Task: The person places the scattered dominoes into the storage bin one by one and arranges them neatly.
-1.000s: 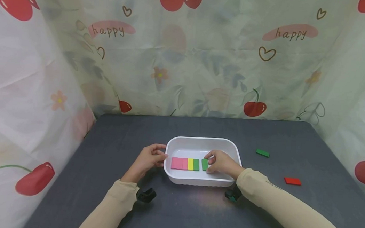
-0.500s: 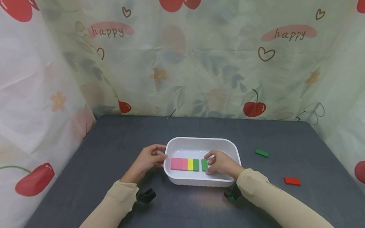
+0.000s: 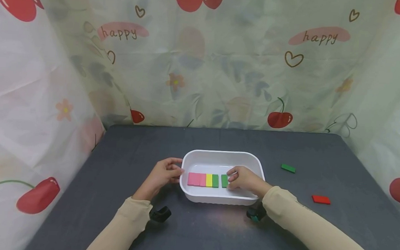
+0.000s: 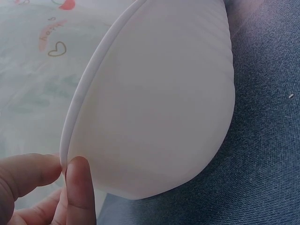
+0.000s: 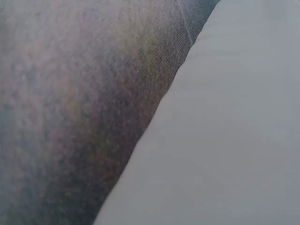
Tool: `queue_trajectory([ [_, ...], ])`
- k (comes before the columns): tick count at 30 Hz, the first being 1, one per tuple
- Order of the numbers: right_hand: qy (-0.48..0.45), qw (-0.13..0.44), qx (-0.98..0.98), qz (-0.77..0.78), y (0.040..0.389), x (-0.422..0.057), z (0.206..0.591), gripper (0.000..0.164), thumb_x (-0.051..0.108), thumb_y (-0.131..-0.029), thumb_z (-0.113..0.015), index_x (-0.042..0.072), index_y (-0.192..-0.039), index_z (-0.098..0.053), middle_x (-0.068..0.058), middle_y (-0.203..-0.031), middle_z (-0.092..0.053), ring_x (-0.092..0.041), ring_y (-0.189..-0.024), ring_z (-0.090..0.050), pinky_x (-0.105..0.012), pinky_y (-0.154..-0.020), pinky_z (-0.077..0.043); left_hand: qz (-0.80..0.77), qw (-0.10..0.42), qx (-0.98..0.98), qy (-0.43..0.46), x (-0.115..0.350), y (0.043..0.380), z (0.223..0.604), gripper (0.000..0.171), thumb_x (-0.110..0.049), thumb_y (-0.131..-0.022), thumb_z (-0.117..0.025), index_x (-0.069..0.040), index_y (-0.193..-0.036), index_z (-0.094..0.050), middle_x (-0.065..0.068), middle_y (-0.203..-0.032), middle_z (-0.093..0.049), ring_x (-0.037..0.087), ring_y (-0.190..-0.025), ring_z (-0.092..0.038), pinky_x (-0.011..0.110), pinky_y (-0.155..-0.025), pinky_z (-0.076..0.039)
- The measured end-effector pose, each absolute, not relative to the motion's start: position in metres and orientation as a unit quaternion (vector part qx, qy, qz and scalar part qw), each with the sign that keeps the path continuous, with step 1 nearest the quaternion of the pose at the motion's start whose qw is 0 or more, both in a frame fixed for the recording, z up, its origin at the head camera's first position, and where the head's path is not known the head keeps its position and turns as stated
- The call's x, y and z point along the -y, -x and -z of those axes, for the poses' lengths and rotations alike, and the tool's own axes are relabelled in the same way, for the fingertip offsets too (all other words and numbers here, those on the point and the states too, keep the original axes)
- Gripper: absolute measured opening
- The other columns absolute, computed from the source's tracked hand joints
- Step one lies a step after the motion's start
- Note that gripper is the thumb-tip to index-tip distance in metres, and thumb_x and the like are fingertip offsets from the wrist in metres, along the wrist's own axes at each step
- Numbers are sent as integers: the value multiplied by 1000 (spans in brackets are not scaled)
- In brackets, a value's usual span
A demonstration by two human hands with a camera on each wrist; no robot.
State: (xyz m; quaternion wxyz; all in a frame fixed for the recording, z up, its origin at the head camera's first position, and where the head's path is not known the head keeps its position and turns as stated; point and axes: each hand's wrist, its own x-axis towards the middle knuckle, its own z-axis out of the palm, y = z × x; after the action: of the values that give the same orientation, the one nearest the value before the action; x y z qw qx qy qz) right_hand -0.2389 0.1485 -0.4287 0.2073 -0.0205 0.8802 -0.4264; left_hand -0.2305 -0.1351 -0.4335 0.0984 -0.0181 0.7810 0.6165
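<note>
A white plastic tray (image 3: 221, 199) sits on the dark table. My left hand (image 3: 164, 174) pinches its left rim; in the left wrist view, the tray's wall (image 4: 154, 103) rises between my fingertips (image 4: 80, 176). Inside the tray, pink tiles (image 3: 196, 179), a yellow tile (image 3: 209, 180) and a green tile (image 3: 215, 180) lie side by side in a row. A second green tile (image 3: 224, 181) lies a small gap to the right of them. My right hand (image 3: 246, 180) is bent over the tray, its fingertips just right of this tile. The right wrist view shows only the tray's outer wall (image 5: 225, 140) and cloth.
On the table (image 3: 143, 144) to the right of the tray lie a loose green tile (image 3: 288, 168) and, nearer, a red tile (image 3: 320, 199). A printed curtain (image 3: 206, 72) hangs behind the table and along both sides.
My right hand has shifted slightly right, its fingertips coming off the second green tile, which stays in place. My left hand holds still at the rim.
</note>
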Motion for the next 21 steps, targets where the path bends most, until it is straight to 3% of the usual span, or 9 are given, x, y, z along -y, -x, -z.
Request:
queue_trajectory([
  [21,18,214,-873,438,240,-142,432,45,-4,-77,-74,-7,-119,-58,-10,-92,-65,-15,-80,-59,-22,-66,-50,-616,104,-781,22,135,231,433,41,-7,-87,-70,-6,-126,-59,13,-91,-67,18,-69,-64,31,-68,-58],
])
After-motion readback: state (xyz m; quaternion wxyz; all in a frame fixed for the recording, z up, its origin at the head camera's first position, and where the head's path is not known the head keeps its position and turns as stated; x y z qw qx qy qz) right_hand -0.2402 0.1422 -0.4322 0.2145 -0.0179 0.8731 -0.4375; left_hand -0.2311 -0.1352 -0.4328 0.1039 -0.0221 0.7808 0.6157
